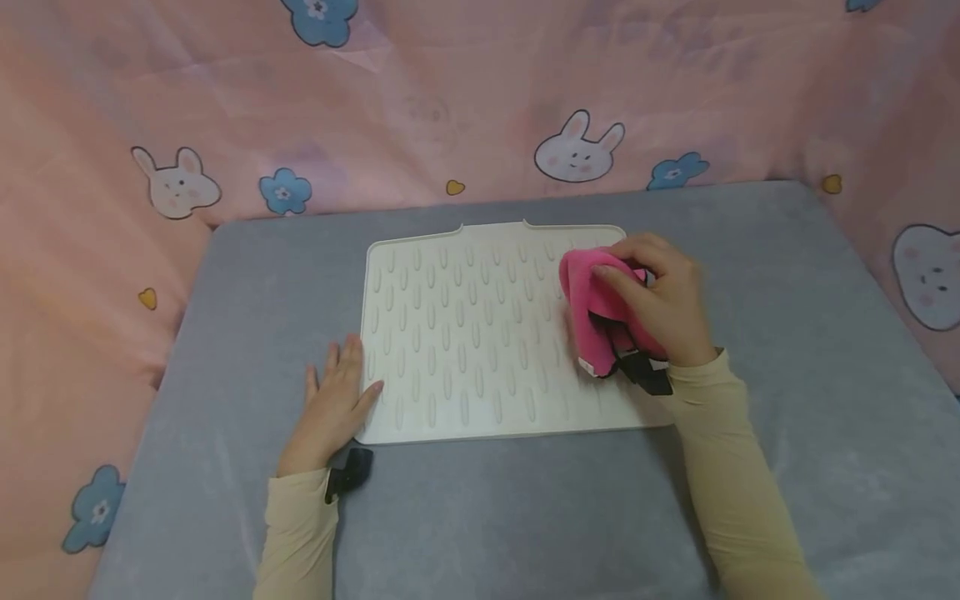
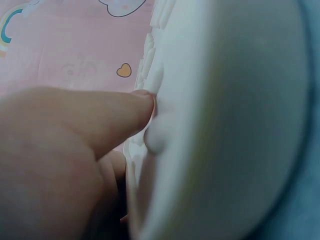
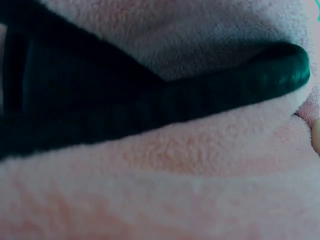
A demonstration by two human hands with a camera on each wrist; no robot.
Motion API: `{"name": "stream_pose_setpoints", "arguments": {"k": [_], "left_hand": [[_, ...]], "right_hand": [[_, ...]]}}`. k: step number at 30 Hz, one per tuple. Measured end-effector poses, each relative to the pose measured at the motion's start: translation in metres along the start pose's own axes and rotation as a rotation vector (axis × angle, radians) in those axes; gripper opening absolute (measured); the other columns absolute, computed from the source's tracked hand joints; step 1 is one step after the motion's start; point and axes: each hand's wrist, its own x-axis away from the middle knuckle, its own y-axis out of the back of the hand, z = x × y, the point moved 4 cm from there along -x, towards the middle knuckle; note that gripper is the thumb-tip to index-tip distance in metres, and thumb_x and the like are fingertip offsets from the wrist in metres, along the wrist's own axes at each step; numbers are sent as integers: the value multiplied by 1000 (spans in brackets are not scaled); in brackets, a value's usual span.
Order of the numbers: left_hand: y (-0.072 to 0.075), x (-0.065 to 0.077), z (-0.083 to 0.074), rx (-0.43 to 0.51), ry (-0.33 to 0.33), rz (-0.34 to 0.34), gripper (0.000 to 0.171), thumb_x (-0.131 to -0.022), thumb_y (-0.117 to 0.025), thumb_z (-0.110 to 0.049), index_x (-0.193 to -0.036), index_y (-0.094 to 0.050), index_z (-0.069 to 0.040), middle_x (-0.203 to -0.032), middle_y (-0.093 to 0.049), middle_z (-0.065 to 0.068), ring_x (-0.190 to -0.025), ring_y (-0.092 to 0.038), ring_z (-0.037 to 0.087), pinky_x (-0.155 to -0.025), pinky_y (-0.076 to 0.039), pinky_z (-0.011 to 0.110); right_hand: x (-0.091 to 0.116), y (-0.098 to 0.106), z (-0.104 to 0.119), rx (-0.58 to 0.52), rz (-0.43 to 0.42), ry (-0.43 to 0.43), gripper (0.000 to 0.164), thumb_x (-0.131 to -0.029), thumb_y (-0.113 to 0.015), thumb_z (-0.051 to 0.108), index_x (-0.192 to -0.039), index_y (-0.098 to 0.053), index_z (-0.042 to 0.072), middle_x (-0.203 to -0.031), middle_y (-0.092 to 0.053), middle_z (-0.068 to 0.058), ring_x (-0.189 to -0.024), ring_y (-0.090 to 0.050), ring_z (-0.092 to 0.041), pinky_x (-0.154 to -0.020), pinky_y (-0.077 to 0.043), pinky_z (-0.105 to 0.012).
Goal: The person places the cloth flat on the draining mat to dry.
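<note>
A white drain tray with rows of raised ridges and a notch in its far rim lies flat on the table. My left hand rests along the tray's left edge, fingers straight, with the thumb over the rim. In the left wrist view the thumb touches the tray's ridged face. My right hand grips a bunched pink cloth with dark edging over the tray's right side. Fuzzy fabric and the dark edging fill the right wrist view, hiding most of that hand.
Grey cloth covers the table around the tray. A pink curtain printed with rabbits and blue flowers hangs behind the table and at its sides. Each wrist wears a black camera mount, such as the left mount.
</note>
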Motion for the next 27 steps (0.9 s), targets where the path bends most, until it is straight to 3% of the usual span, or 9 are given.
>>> {"name": "stream_pose_setpoints", "arguments": {"k": [9,19,27], "left_hand": [[-1,0,-1,6,2,-16,72,-100,-45,-29,-149,-5,7,-156,-4,22,-143,5,38,-107,11,60],[-1,0,0,-5,5,-16,73,-100,-45,-29,-149,-5,7,-156,-4,21,-143,5,37,-107,11,60],[-2,-1,1,-11,10,-16,73,-100,-45,-30,-149,-5,6,-156,-4,21,-143,5,37,-108,10,60]], "right_hand": [[-10,-18,14,-123,35,54,8,-79,-74,-5,-86,-70,-4,-83,-62,-8,-77,-52,-9,-68,-41,-21],[-16,-31,25,-113,78,73,10,-79,-74,-6,-87,-69,-6,-86,-64,-12,-83,-55,-8,-73,-45,-19],[-22,-39,34,-201,100,16,10,-81,-72,-4,-91,-68,-6,-88,-64,-7,-85,-56,-14,-74,-48,-22]]}}
